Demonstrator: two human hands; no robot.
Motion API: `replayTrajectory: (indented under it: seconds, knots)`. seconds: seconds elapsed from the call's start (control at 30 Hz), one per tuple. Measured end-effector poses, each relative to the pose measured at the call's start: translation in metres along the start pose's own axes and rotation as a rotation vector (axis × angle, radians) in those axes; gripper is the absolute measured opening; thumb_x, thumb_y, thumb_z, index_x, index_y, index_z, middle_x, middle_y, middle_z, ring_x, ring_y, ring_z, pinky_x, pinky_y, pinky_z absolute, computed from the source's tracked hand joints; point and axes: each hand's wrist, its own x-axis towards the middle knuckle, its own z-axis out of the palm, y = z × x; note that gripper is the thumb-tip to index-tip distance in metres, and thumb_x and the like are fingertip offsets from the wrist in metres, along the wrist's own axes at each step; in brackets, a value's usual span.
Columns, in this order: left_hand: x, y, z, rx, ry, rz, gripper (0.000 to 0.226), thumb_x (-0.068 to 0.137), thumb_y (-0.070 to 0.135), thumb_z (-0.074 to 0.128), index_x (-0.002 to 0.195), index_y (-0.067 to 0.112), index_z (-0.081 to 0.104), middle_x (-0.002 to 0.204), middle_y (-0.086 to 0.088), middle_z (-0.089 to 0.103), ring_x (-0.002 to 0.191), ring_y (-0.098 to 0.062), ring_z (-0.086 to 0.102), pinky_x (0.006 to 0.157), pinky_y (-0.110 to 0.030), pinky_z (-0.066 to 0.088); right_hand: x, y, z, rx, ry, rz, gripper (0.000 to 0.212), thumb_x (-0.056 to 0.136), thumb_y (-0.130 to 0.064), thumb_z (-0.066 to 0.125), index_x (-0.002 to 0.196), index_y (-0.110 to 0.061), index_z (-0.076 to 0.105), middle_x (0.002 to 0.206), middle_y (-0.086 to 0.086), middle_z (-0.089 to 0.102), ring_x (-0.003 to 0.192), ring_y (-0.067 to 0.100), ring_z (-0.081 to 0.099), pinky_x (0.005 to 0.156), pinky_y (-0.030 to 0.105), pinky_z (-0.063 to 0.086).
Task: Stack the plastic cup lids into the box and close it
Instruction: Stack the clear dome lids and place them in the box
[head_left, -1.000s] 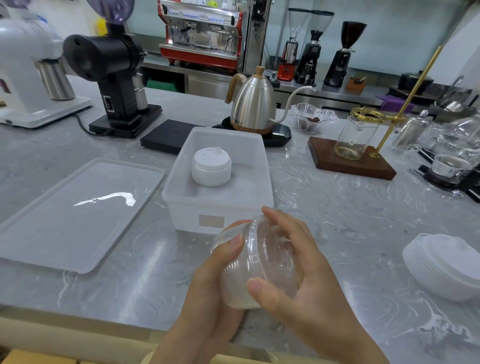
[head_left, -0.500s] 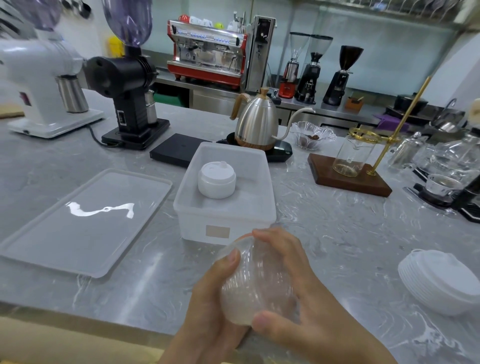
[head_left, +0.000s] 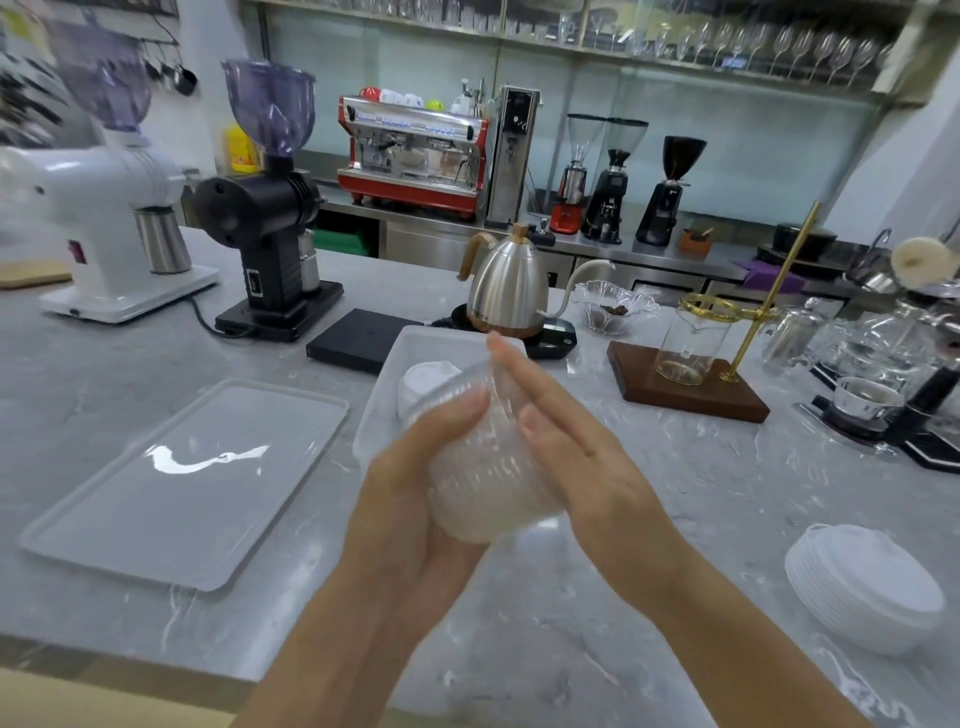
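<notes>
Both hands hold a stack of clear dome lids tilted on its side above the near edge of the white plastic box. My left hand cups the stack from below and the left. My right hand presses its right side with fingers stretched out. Inside the box stands a short stack of white lids, partly hidden by the clear stack. The box's flat lid lies on the counter to the left. Another stack of white lids sits at the right.
Behind the box are a black scale, a steel gooseneck kettle and a glass dish. A wooden drip stand with a glass beaker is at the right. Two grinders stand at the back left.
The hands have lifted the clear lid stack up and forward, so it now overlaps the box's near edge. The right fingers have straightened along the stack. The view has tilted upward.
</notes>
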Motion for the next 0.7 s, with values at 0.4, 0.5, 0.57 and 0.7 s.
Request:
replayTrajectory:
  seconds: [0.4, 0.5, 0.57, 0.7]
  knots:
    - [0.078, 0.046, 0.001, 0.511, 0.084, 0.057, 0.057, 0.091, 0.059, 0.047, 0.117, 0.011, 0.065, 0.103, -0.010, 0.074, 0.100, -0.027, 0.070, 0.083, -0.044, 0.055, 0.080, -0.016, -0.026, 0.374, -0.007, 0.369, 0.045, 0.094, -0.034, 0.058, 0.135, -0.016, 0.054, 0.121, 0.010, 0.065, 0.102, 0.028, 0.063, 0.083, 0.042, 0.055]
    - [0.092, 0.048, -0.013, 0.715, 0.134, -0.047, 0.075, 0.076, 0.081, 0.045, 0.127, 0.029, 0.064, 0.121, -0.004, 0.072, 0.114, -0.023, 0.066, 0.104, -0.050, 0.045, 0.092, -0.010, -0.031, 0.369, 0.052, 0.402, 0.045, 0.092, -0.033, 0.061, 0.134, -0.016, 0.055, 0.119, 0.011, 0.066, 0.097, 0.026, 0.064, 0.072, 0.036, 0.056]
    - [0.095, 0.050, -0.023, 0.765, 0.125, -0.167, 0.078, 0.074, 0.085, 0.041, 0.127, 0.032, 0.063, 0.120, -0.004, 0.072, 0.109, -0.021, 0.068, 0.096, -0.044, 0.050, 0.098, -0.003, -0.034, 0.318, 0.076, 0.416, 0.046, 0.091, -0.034, 0.064, 0.132, -0.016, 0.057, 0.126, 0.013, 0.066, 0.102, 0.029, 0.065, 0.073, 0.038, 0.056]
    - [0.092, 0.052, -0.035, 0.637, 0.115, -0.307, 0.067, 0.084, 0.075, 0.045, 0.121, 0.024, 0.068, 0.112, -0.009, 0.075, 0.093, -0.021, 0.069, 0.073, -0.032, 0.051, 0.102, 0.009, -0.036, 0.230, 0.094, 0.424, 0.053, 0.083, -0.034, 0.073, 0.130, -0.016, 0.056, 0.127, 0.013, 0.066, 0.110, 0.032, 0.066, 0.088, 0.047, 0.056]
